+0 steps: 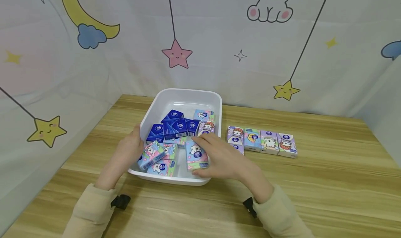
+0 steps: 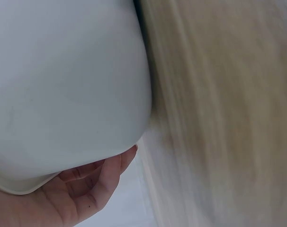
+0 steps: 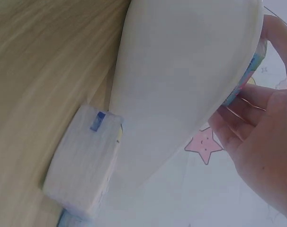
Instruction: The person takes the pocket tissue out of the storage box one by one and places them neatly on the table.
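Observation:
A white plastic tub [image 1: 175, 179] holds several tissue packs. My left hand [image 1: 126, 152] grips its left rim; in the left wrist view, the fingers [image 2: 110, 177] curl against the outer wall and the thumb is hidden. Over the tub's front right part, my right hand [image 1: 227, 158] holds a light blue and green tissue pack [image 1: 195, 153] with a white cartoon animal on it. The right wrist view shows an edge of this pack [image 3: 250, 71] between thumb and fingers beyond the rim. Dark blue packs [image 1: 175, 128] lie behind it, and pink-blue packs [image 1: 151, 154] at the front left.
Right of the tub, a row of cartoon tissue packs [image 1: 269, 142] lies on the wooden table [image 1: 329, 182]; one pack [image 3: 84, 161] sits close to the tub's outer wall. A printed curtain [image 1: 219, 74] hangs behind the table.

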`<state>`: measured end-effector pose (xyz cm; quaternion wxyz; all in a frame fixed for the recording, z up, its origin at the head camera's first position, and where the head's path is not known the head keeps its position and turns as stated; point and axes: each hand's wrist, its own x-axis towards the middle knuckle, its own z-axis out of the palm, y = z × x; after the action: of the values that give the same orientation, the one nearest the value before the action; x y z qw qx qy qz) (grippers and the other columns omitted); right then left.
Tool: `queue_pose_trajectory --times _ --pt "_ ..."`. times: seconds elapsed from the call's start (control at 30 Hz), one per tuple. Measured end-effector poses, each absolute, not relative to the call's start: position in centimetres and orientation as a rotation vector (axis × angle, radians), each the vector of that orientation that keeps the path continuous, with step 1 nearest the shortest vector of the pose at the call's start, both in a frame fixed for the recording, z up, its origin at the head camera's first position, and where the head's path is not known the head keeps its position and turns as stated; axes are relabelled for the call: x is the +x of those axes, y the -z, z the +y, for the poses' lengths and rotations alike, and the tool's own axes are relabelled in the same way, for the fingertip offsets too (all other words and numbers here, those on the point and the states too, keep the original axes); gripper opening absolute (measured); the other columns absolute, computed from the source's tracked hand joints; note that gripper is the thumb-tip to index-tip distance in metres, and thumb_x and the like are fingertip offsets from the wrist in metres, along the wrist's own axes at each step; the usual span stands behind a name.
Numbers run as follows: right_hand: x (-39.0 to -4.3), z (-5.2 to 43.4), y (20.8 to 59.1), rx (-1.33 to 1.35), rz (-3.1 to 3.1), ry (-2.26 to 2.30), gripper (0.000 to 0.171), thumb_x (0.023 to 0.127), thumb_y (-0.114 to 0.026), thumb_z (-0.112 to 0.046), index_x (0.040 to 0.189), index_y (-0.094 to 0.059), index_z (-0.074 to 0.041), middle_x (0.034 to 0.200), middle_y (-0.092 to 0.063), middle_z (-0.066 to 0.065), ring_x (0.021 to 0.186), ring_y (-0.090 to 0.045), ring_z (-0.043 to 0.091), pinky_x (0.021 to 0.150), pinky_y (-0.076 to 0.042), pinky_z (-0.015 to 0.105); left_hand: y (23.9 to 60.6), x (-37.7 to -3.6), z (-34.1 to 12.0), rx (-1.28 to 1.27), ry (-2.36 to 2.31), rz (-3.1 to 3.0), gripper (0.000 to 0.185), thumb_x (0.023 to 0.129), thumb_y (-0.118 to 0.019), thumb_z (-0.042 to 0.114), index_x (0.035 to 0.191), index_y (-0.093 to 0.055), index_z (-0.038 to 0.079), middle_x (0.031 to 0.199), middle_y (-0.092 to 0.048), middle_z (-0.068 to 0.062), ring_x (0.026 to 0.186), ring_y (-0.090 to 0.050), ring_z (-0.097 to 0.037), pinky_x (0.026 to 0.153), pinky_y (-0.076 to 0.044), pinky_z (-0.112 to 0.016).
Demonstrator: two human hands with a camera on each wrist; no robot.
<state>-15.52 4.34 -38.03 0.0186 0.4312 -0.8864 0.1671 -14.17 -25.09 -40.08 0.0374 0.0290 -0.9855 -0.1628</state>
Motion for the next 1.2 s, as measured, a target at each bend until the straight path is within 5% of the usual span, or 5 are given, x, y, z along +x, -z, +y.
queue_pose_trajectory --times 0.73,1.0,1.2 --pt "-16.3 6.7 38.7 1.294 -2.554 -0.574 0.09 0.072 -0.077 -0.054 0.142 -0.045 -0.007 0.134 -0.054 0.009 0.124 -0.052 0.024 0.109 -0.045 0.041 39.9 -14.2 -25.1 0.091 0.495 -3.024 0.054 0.096 -0.038 0.004 0.142 -0.021 -0.019 0.129 -0.047 -0.042 0.112 -0.054 -0.056 0.085 -0.052 -0.063" --pt "-16.1 8.1 38.4 1.244 -2.551 -0.614 0.09 0.071 -0.079 -0.052 0.142 -0.046 -0.007 0.129 -0.055 0.006 0.112 -0.053 0.018 0.095 -0.053 0.035 40.0 -14.2 -25.1 0.099 0.523 -3.047 0.054 0.097 -0.036 0.005 0.143 -0.019 -0.017 0.132 -0.046 -0.04 0.114 -0.054 -0.056 0.085 -0.052 -0.063" --pt "-16.2 9.5 38.5 1.173 -2.64 -0.627 0.09 0.072 -0.078 -0.053 0.145 -0.043 -0.013 0.137 -0.052 0.006 0.125 -0.049 0.023 0.106 -0.048 0.042 40.0 -14.1 -25.2 0.09 0.513 -3.036 0.054 0.096 -0.037 0.004 0.142 -0.02 -0.018 0.129 -0.047 -0.042 0.111 -0.055 -0.056 0.084 -0.053 -0.063"
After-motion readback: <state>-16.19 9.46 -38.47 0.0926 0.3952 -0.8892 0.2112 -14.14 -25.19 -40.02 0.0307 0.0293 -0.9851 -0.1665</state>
